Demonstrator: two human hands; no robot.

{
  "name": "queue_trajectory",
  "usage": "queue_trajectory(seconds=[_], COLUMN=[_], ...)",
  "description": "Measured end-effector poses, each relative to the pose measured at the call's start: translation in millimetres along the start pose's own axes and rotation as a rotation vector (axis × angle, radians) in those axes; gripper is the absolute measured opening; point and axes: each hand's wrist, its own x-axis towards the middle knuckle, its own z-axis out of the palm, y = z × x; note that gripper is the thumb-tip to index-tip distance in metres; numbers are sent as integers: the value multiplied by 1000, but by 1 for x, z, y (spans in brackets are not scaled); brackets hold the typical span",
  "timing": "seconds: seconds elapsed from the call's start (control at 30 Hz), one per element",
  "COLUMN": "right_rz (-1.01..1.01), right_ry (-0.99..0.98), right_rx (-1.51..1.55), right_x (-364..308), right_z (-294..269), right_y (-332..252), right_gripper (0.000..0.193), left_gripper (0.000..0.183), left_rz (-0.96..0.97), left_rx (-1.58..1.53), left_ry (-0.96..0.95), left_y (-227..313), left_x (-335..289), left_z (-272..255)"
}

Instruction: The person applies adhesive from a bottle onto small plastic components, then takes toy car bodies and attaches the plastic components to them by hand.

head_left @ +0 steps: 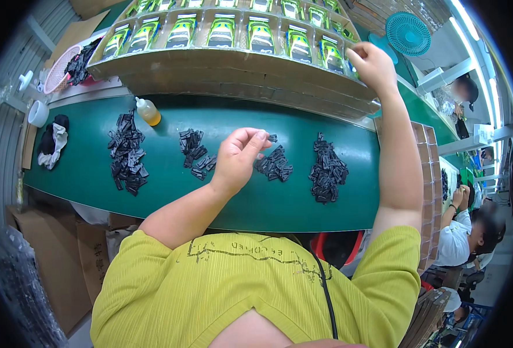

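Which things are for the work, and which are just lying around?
Seem part of the work:
- small black piece in the left hand
- black piles on the table
- green-and-black toy cars near the right hand

Probably just lying about:
- black-and-white cloth
- teal fan
- bottle, though I can't be sure

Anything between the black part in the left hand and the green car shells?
Yes: the cardboard tray's front wall stands between the black part in the left hand and the green car shells; nothing else visible does.
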Motion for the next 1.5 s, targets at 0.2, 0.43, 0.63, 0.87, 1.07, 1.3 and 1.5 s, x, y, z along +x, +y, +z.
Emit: queue_trajectory(seconds=[0.2, 0.43, 0.63, 0.87, 1.07, 1.3, 1.5], right_rz=[172, 179, 34, 154, -289, -374, -364], right_ry=[-351, -68, -336, -591, -274, -229, -81], right_rx=[-295, 96, 1633, 1580, 482, 350, 383], right_x=[42, 57, -71, -224, -220, -225, -230], right_z=[31, 18, 12, 66, 65, 79, 84], right_y=[-49, 23, 2, -94, -52, -50, -44], right_gripper=[58, 59, 37, 49, 26, 12, 10], left_gripper=[22, 22, 36, 94, 86, 62, 43], left_rz=[31, 89, 203, 236, 110, 322, 276], left_rx=[39, 99, 176, 486, 1272, 1271, 1291], left_ry=[-30, 1, -66, -389, -378, -439, -282], left_y=[-9, -7, 6, 5, 45, 33, 23], left_x=[1, 13, 6, -33, -68, -69, -64], left_z=[-3, -4, -3, -4, -31, -48, -54])
